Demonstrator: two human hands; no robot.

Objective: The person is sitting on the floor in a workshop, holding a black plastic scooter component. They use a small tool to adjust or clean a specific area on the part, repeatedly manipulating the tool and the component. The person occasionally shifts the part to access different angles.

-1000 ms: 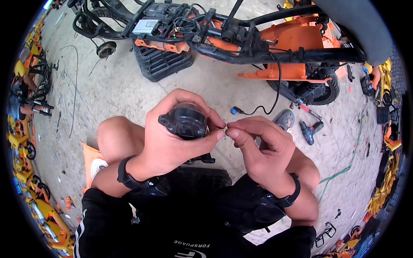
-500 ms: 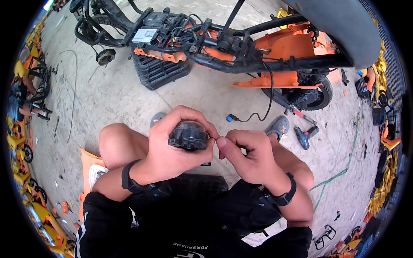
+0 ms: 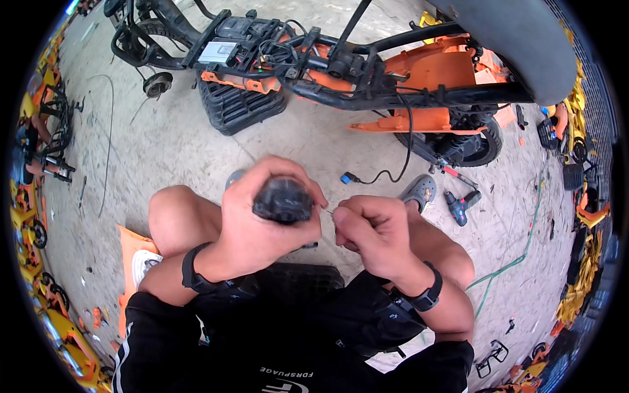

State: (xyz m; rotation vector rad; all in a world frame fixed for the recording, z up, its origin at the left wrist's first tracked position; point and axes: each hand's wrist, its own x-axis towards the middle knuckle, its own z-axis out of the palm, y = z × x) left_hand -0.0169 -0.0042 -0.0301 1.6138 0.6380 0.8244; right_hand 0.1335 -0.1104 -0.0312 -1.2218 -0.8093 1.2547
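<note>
My left hand [image 3: 252, 226] is wrapped round a black, rounded, shiny part [image 3: 283, 200] whose kind I cannot make out. Motion blurs the part a little. Just right of it, my right hand [image 3: 375, 232] is closed, thumb and forefinger pinched together. A thin, dark tip [image 3: 331, 211] pokes out of that pinch toward the left hand, too small to name. Between the two hands is a narrow gap. Both are in front of my body, above my lap.
Ahead stands a stripped scooter frame [image 3: 367, 101] with orange panels, propped on a black crate [image 3: 237, 108]. A cable with a blue connector [image 3: 349, 177] hangs down to the floor. On the right lie a cordless drill [image 3: 461, 207] and a green cord [image 3: 501, 272]. Another person [image 3: 33, 141] sits far left.
My right hand has drawn slightly away from the left, widening the gap between them. The black part has tilted in my left hand.
</note>
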